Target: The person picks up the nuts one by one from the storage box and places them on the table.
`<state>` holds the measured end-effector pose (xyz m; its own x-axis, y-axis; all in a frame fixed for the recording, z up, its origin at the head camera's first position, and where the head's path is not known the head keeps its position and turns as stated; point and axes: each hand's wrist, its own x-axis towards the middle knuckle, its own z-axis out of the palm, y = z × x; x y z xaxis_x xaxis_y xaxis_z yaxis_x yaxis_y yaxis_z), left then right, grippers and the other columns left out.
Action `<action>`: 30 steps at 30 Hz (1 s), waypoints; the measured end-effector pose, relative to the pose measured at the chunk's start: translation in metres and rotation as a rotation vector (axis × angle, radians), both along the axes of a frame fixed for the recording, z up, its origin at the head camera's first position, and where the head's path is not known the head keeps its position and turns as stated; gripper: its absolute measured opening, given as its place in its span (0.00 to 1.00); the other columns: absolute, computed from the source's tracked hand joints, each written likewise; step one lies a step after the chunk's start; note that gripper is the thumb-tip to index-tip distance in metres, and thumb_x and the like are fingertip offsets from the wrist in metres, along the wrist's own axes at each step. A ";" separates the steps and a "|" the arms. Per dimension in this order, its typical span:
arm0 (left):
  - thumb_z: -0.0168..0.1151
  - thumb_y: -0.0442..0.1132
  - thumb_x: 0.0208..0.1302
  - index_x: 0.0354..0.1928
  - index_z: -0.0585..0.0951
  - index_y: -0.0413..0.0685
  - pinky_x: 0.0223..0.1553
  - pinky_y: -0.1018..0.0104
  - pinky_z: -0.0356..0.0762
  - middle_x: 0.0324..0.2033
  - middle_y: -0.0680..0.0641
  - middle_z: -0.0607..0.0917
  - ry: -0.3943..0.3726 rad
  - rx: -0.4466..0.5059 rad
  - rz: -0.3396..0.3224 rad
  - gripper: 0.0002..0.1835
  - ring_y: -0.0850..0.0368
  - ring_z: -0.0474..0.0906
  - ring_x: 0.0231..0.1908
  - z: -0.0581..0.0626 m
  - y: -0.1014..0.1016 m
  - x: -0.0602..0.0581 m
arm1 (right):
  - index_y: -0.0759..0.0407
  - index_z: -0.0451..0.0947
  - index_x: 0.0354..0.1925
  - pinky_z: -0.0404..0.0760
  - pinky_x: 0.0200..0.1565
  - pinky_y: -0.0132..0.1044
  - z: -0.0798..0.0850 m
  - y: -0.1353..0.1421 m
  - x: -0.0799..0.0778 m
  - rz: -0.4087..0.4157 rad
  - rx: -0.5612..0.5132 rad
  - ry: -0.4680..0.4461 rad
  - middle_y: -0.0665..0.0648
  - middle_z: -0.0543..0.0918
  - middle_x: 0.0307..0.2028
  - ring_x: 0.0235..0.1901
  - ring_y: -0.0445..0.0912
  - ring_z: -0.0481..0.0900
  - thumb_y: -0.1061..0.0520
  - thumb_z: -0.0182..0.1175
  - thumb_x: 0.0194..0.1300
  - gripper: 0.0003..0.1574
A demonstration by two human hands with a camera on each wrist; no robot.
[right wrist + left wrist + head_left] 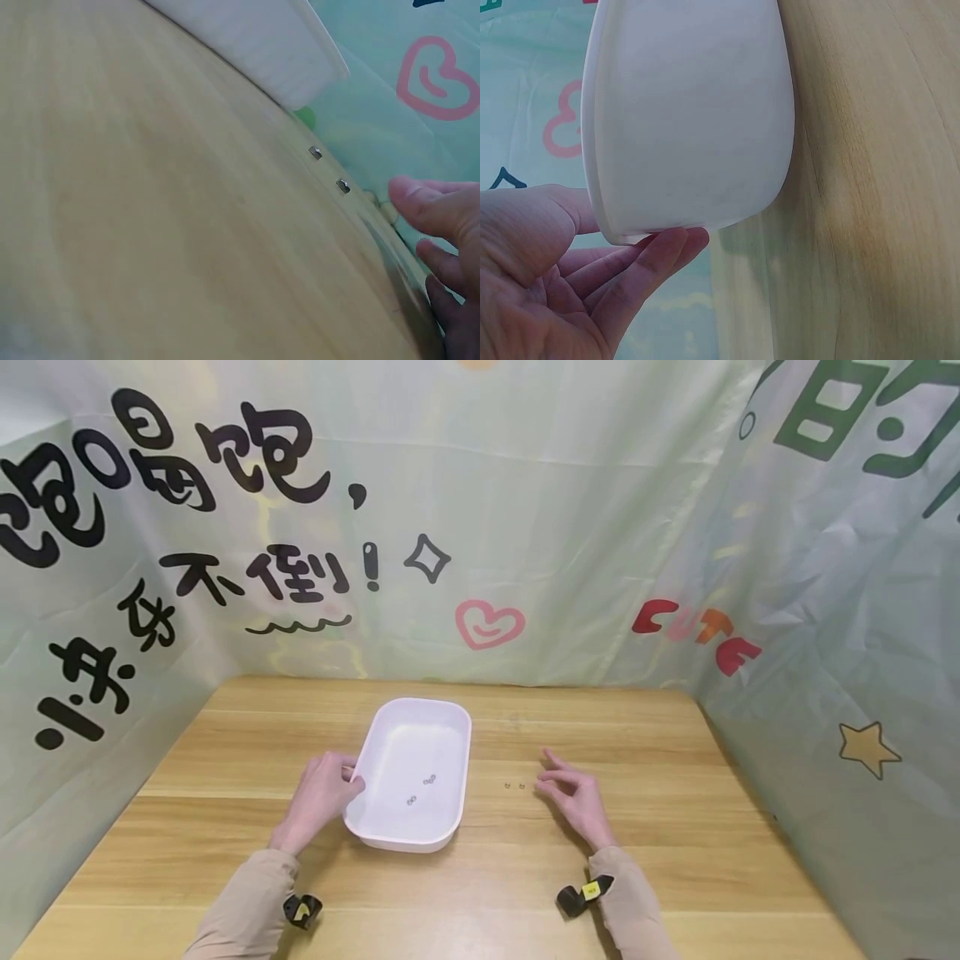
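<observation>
My left hand (321,795) grips the left rim of a white plastic tub (450,839), thumb over the rim and fingers against the outer wall. In the left wrist view the fingertips (694,238) press on the tub's side (697,127). Several tiny ring-like metal pieces (412,800) lie on the tub floor. Two more small shiny metal pieces, a left one (316,153) and a right one (343,186), sit on the wood between the tub and my right hand (573,795). That hand hovers just right of them, fingers loosely bent and apart, holding nothing visible.
The wooden table (600,727) carries the tub left of its middle. Printed cloth (570,527) hangs behind the table and along both sides. A small black camera is strapped at each wrist, such as the right wrist camera (583,896).
</observation>
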<state>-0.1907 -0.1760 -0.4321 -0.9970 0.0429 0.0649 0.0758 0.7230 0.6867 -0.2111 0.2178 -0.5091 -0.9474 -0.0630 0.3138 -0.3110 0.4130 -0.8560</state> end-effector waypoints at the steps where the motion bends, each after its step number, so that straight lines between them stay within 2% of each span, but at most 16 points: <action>1: 0.58 0.28 0.55 0.45 0.86 0.32 0.30 0.63 0.83 0.35 0.32 0.90 0.002 -0.002 0.001 0.16 0.47 0.88 0.32 0.000 0.000 0.000 | 0.66 0.87 0.39 0.67 0.69 0.34 -0.001 0.000 0.000 0.007 0.017 0.005 0.65 0.76 0.66 0.67 0.62 0.74 0.64 0.71 0.56 0.10; 4: 0.58 0.28 0.55 0.46 0.86 0.33 0.29 0.64 0.82 0.35 0.32 0.90 0.001 -0.003 0.003 0.17 0.48 0.88 0.32 0.000 0.001 0.000 | 0.67 0.87 0.38 0.71 0.67 0.49 0.000 -0.001 0.001 0.030 0.050 0.023 0.69 0.76 0.65 0.66 0.64 0.74 0.66 0.71 0.56 0.09; 6: 0.58 0.28 0.55 0.46 0.86 0.33 0.29 0.64 0.82 0.35 0.32 0.90 0.001 -0.002 0.004 0.17 0.47 0.89 0.33 0.000 0.001 0.000 | 0.66 0.88 0.37 0.73 0.64 0.53 0.000 -0.001 0.001 0.040 0.083 0.035 0.71 0.76 0.64 0.66 0.66 0.73 0.67 0.70 0.56 0.08; 9: 0.58 0.28 0.55 0.45 0.86 0.33 0.29 0.64 0.83 0.35 0.32 0.90 0.001 -0.001 0.004 0.17 0.47 0.89 0.33 0.000 0.001 0.000 | 0.66 0.88 0.37 0.75 0.62 0.55 -0.002 0.000 0.000 0.048 0.135 0.046 0.72 0.77 0.64 0.67 0.67 0.72 0.67 0.70 0.57 0.07; 12: 0.58 0.28 0.55 0.45 0.87 0.33 0.30 0.63 0.83 0.35 0.32 0.90 0.005 -0.005 0.005 0.16 0.47 0.89 0.33 0.000 0.001 0.000 | 0.64 0.89 0.37 0.72 0.65 0.57 -0.006 0.001 -0.002 0.050 0.176 0.061 0.70 0.78 0.63 0.68 0.66 0.71 0.65 0.70 0.57 0.08; 19: 0.58 0.28 0.55 0.44 0.87 0.33 0.29 0.64 0.82 0.34 0.33 0.90 0.014 -0.008 0.006 0.15 0.48 0.88 0.32 -0.001 0.001 0.000 | 0.62 0.89 0.39 0.65 0.71 0.59 -0.007 0.000 -0.003 0.015 0.212 0.028 0.66 0.78 0.64 0.70 0.63 0.70 0.63 0.70 0.57 0.09; 30: 0.58 0.28 0.55 0.44 0.87 0.33 0.29 0.64 0.82 0.34 0.34 0.90 0.014 -0.012 0.005 0.16 0.49 0.88 0.32 -0.001 0.001 0.000 | 0.63 0.89 0.41 0.62 0.72 0.60 -0.006 0.001 -0.003 0.010 0.234 0.005 0.66 0.78 0.65 0.71 0.63 0.67 0.62 0.69 0.59 0.10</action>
